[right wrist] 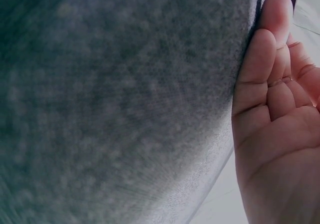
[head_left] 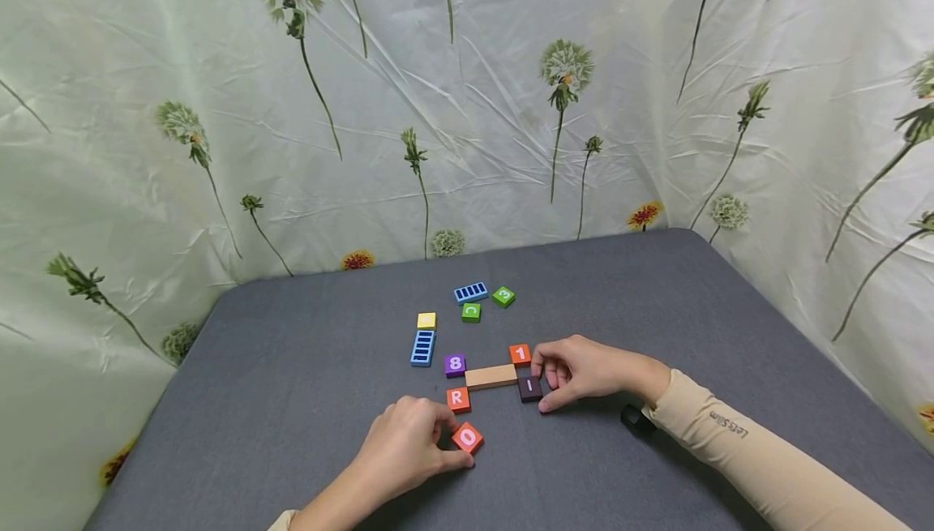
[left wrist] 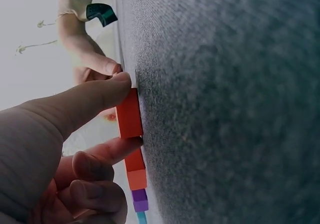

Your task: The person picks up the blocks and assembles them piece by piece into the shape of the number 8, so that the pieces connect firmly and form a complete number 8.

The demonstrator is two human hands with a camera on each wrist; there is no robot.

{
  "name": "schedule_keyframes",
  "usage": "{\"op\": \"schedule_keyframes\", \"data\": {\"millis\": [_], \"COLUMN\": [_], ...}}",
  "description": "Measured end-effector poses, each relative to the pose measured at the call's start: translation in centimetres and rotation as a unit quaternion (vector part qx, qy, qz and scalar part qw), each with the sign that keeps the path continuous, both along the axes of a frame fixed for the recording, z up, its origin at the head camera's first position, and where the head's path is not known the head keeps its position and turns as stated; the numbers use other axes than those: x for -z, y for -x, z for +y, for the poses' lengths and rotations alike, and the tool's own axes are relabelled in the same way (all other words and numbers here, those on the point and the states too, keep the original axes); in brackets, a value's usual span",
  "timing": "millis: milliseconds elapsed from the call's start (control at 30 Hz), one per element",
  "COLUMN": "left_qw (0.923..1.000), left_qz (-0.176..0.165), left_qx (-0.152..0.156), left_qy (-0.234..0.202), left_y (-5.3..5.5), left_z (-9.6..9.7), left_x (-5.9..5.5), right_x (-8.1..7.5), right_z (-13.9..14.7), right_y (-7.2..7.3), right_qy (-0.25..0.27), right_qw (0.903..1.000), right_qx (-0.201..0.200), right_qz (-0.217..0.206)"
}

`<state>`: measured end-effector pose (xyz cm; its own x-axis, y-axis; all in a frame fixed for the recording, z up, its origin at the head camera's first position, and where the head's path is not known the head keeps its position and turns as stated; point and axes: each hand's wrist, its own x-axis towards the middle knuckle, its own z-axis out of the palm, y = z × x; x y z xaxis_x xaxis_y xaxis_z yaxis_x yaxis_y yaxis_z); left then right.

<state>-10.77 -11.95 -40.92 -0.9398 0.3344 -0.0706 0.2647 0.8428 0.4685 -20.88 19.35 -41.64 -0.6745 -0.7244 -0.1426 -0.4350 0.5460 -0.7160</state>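
My left hand [head_left: 412,438] pinches an orange-red block marked with a white 0 or O [head_left: 467,438] between thumb and forefinger, low over the grey table; the left wrist view shows the same block [left wrist: 129,115] edge-on. Just beyond it lies an orange R block [head_left: 458,400]. My right hand [head_left: 584,369] has thumb and forefinger around the right side of a dark block with a white stroke [head_left: 529,389], its other fingers curled in. That dark block sits at the right end of a plain wooden bar [head_left: 491,377]. A purple 8 block [head_left: 455,365] and an orange 1 block [head_left: 520,354] touch the bar's corners.
Farther back lie two blue slotted bars [head_left: 422,349], a yellow block [head_left: 426,320], a green C block [head_left: 471,312] and a green 3 block [head_left: 503,296]. A black band [head_left: 637,420] shows under the right wrist. Flowered cloth [head_left: 481,109] hangs behind the grey table [head_left: 306,353].
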Motion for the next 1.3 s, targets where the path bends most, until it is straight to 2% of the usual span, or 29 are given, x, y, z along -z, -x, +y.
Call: {"op": "schedule_keyframes", "data": {"millis": [533, 900, 1300], "left_qw": [0.9992, 0.9987, 0.9993], "left_qz": [0.040, 0.049, 0.037], "left_qx": [-0.007, -0.008, -0.010], "left_qy": [-0.001, -0.001, -0.002], "left_y": [0.30, 0.45, 0.69], "left_z": [0.65, 0.74, 0.86], "left_x": [0.12, 0.18, 0.12], "right_x": [-0.10, -0.03, -0.11], "right_z": [-0.03, -0.04, -0.02], "right_y": [0.00, 0.00, -0.07], "right_qy": [-0.009, -0.008, -0.005], "right_qw": [1.0000, 1.0000, 1.0000], "right_qx": [0.003, 0.005, 0.002], "right_qz": [-0.002, -0.003, 0.001]}}
